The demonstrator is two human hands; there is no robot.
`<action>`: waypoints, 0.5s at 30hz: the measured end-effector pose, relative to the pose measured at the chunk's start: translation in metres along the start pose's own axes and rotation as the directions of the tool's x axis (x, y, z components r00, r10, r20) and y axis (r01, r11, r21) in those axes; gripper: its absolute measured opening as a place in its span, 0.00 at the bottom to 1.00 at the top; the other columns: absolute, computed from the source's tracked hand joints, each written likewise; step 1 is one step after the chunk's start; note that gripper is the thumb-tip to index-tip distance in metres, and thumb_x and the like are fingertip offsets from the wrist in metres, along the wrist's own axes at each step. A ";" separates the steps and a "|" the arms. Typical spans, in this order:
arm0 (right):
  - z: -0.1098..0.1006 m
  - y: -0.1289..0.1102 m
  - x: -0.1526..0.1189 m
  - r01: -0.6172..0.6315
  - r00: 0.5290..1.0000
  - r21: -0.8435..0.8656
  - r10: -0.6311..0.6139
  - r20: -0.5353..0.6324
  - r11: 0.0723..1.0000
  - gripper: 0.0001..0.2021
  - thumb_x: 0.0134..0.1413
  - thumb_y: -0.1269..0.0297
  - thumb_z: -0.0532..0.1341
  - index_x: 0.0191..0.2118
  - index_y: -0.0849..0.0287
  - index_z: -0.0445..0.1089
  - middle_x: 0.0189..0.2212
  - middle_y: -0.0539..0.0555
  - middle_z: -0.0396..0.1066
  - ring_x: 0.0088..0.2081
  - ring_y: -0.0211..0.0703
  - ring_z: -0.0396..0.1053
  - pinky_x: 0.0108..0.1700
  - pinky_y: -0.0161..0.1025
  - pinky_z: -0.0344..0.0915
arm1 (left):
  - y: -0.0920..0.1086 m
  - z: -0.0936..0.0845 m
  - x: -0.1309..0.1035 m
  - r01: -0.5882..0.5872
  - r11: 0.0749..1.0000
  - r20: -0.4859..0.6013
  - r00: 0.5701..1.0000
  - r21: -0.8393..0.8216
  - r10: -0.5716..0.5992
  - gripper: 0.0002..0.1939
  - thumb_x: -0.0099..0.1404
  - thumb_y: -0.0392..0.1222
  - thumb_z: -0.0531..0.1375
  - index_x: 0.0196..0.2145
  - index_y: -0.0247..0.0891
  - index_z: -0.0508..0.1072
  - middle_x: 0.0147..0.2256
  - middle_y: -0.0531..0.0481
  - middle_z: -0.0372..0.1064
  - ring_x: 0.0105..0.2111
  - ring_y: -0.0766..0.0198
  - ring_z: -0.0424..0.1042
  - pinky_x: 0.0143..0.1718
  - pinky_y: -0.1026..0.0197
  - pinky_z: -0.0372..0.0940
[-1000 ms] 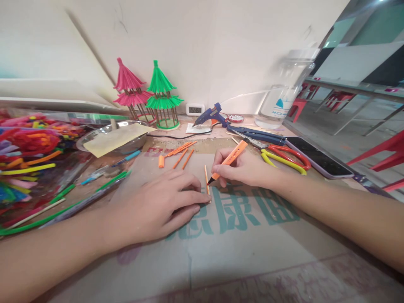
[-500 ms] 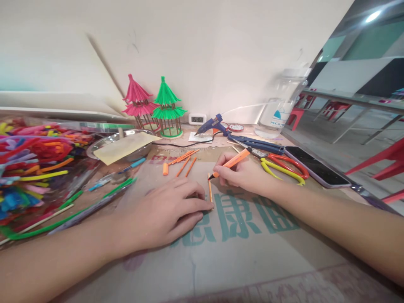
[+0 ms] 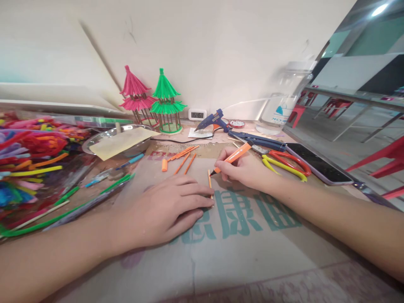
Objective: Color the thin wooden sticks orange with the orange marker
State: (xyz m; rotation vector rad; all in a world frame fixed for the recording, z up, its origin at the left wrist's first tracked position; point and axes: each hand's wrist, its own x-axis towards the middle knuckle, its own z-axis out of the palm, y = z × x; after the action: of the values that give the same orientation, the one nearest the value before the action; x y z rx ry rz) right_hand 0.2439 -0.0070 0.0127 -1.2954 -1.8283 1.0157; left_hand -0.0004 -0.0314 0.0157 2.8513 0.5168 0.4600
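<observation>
My right hand (image 3: 238, 168) is closed around an orange marker (image 3: 234, 154), held slanted like a pen. Its dark tip meets a thin wooden stick (image 3: 210, 181), partly coloured orange, near the far end. My left hand (image 3: 170, 206) lies flat with fingers stretched out, two fingertips resting at the stick's near end and hiding part of it. Beyond the left hand lie several orange sticks (image 3: 183, 155) and an orange marker cap (image 3: 164, 165).
Behind stand a pink pagoda model (image 3: 135, 99), a green one (image 3: 167, 103), a small clock (image 3: 197, 114), a glue gun (image 3: 212, 120) and a bottle (image 3: 280, 105). At right are pliers (image 3: 285, 162) and a phone (image 3: 318, 164); at left, pipe cleaners (image 3: 34, 155) and a metal dish (image 3: 91, 141).
The marker tip has shifted slightly along the stick, with the marker tilted a little differently. Another left fingertip has come down toward the stick. The view has shifted slightly.
</observation>
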 end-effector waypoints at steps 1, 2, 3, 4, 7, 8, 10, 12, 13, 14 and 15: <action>0.000 0.001 0.000 0.011 1.000 -0.002 -0.011 -0.009 1.000 0.08 0.59 0.59 0.60 0.32 0.57 0.64 0.19 0.45 0.67 0.19 0.33 0.59 0.21 0.32 0.53 | 0.000 0.000 0.000 -0.002 1.000 -0.001 1.000 0.002 0.002 0.15 0.75 0.39 0.53 0.53 0.45 0.75 0.54 0.49 0.74 0.54 0.55 0.71 0.56 0.50 0.65; 0.000 0.002 0.000 0.020 1.000 -0.004 -0.020 -0.018 1.000 0.08 0.59 0.59 0.60 0.32 0.57 0.64 0.19 0.45 0.67 0.19 0.33 0.58 0.21 0.32 0.52 | 0.000 0.000 0.000 0.000 1.000 -0.001 1.000 0.005 0.000 0.15 0.75 0.39 0.53 0.53 0.45 0.75 0.54 0.49 0.74 0.54 0.55 0.71 0.56 0.50 0.65; 0.000 0.002 0.000 0.023 0.999 -0.003 -0.023 -0.026 1.000 0.09 0.59 0.59 0.60 0.32 0.57 0.64 0.19 0.45 0.67 0.19 0.32 0.58 0.21 0.32 0.52 | 0.000 0.000 0.000 0.001 1.000 0.000 1.000 0.007 -0.001 0.15 0.75 0.39 0.53 0.53 0.45 0.75 0.54 0.49 0.74 0.54 0.55 0.71 0.57 0.50 0.65; 0.000 0.001 0.000 0.020 0.999 0.002 -0.019 -0.032 1.000 0.09 0.59 0.59 0.60 0.32 0.57 0.64 0.19 0.45 0.67 0.18 0.32 0.57 0.21 0.32 0.51 | 0.001 0.000 0.000 0.003 1.000 -0.001 1.000 0.008 -0.003 0.15 0.75 0.39 0.53 0.53 0.45 0.75 0.55 0.48 0.73 0.54 0.55 0.71 0.57 0.50 0.65; 0.000 -0.001 -0.001 -0.010 1.000 0.028 0.010 0.000 1.000 0.09 0.59 0.58 0.60 0.32 0.57 0.64 0.18 0.45 0.67 0.18 0.33 0.57 0.20 0.32 0.51 | 0.001 0.000 -0.001 0.003 1.000 -0.011 1.000 0.004 -0.003 0.15 0.74 0.39 0.54 0.53 0.45 0.75 0.55 0.48 0.73 0.54 0.56 0.71 0.57 0.50 0.65; 0.000 -0.001 -0.001 -0.015 1.000 0.032 0.014 0.020 0.999 0.09 0.59 0.59 0.60 0.32 0.57 0.64 0.18 0.46 0.68 0.18 0.33 0.58 0.21 0.32 0.52 | 0.001 0.000 -0.001 0.001 1.000 -0.013 1.000 0.002 -0.001 0.15 0.74 0.39 0.54 0.53 0.45 0.75 0.55 0.48 0.73 0.55 0.56 0.71 0.57 0.51 0.65; 0.000 -0.002 -0.001 -0.013 0.999 0.031 0.011 0.040 0.999 0.08 0.58 0.59 0.61 0.32 0.57 0.64 0.18 0.46 0.68 0.18 0.34 0.59 0.21 0.32 0.53 | 0.001 0.000 -0.001 -0.003 1.000 -0.014 1.000 -0.002 0.003 0.15 0.74 0.39 0.54 0.53 0.45 0.75 0.55 0.47 0.73 0.54 0.55 0.71 0.57 0.51 0.66; 0.001 0.000 0.000 -0.003 1.000 0.024 0.002 0.022 1.000 0.08 0.58 0.59 0.61 0.32 0.56 0.64 0.18 0.45 0.67 0.19 0.33 0.59 0.21 0.32 0.53 | 0.001 0.000 -0.001 -0.004 1.000 -0.012 1.000 -0.005 0.004 0.15 0.74 0.39 0.53 0.54 0.45 0.75 0.55 0.48 0.73 0.54 0.55 0.71 0.57 0.51 0.65; 0.001 0.001 0.001 0.004 1.000 0.016 -0.004 0.007 1.000 0.08 0.59 0.59 0.60 0.32 0.57 0.64 0.19 0.45 0.67 0.19 0.33 0.58 0.22 0.32 0.53 | 0.001 0.000 -0.001 -0.004 1.000 -0.013 1.000 -0.006 0.004 0.15 0.74 0.39 0.53 0.54 0.45 0.75 0.55 0.48 0.73 0.54 0.55 0.71 0.57 0.50 0.65; 0.001 0.002 0.002 0.011 1.000 0.006 -0.011 -0.008 1.000 0.08 0.59 0.60 0.60 0.32 0.57 0.64 0.19 0.46 0.67 0.19 0.33 0.58 0.22 0.32 0.53 | 0.001 0.000 -0.001 -0.005 1.000 -0.011 1.000 -0.006 0.005 0.15 0.74 0.39 0.53 0.54 0.45 0.75 0.55 0.48 0.73 0.54 0.55 0.71 0.57 0.50 0.65; 0.001 0.003 0.002 0.020 1.000 -0.008 -0.020 -0.022 1.000 0.08 0.59 0.60 0.60 0.32 0.57 0.65 0.20 0.46 0.68 0.19 0.33 0.58 0.22 0.32 0.52 | 0.001 0.000 0.000 -0.007 1.000 -0.010 1.000 -0.007 0.007 0.15 0.74 0.39 0.53 0.54 0.45 0.75 0.55 0.48 0.73 0.54 0.55 0.70 0.57 0.50 0.65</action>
State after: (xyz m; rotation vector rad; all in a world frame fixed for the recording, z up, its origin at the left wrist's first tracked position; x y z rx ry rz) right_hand 0.2436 -0.0045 0.0103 -1.2858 -1.8265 0.9805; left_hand -0.0008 -0.0320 0.0161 2.8467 0.5068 0.4765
